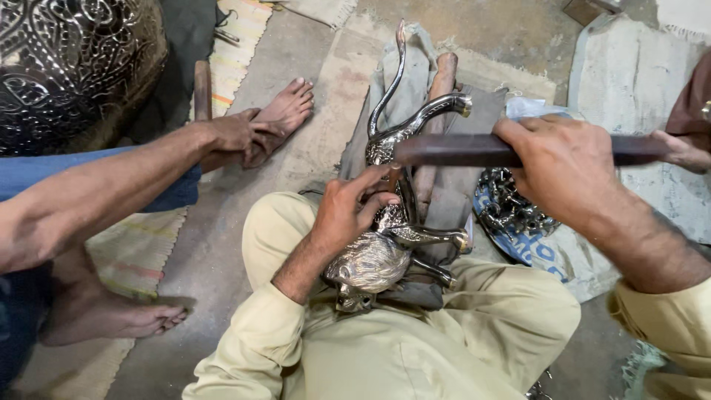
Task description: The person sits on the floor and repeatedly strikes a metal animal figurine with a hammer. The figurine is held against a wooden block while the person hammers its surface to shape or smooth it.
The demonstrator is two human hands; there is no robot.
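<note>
1. Head view: the left hand [348,211] wraps its fingers around the middle of a shiny silver metal animal figurine with a lion-like head and long curved tail [385,244], and pinches a small brown rod-shaped tool [393,176] against its back
2. Head view: the figurine lies lengthwise on a grey cloth [459,200] over the person's lap, head toward the khaki trousers [444,333], tail pointing away
3. Head view: the right hand [566,167] is closed around a long dark wooden bar [459,150], held crosswise above the figurine
4. Head view: a pile of small silver metal parts [511,207] sits on a white sack just right of the cloth
5. Head view: another person's hand [241,133] rests on their foot at the left, near an embossed metal vessel [74,67]; another hand [685,152] touches the bar's far end
</note>
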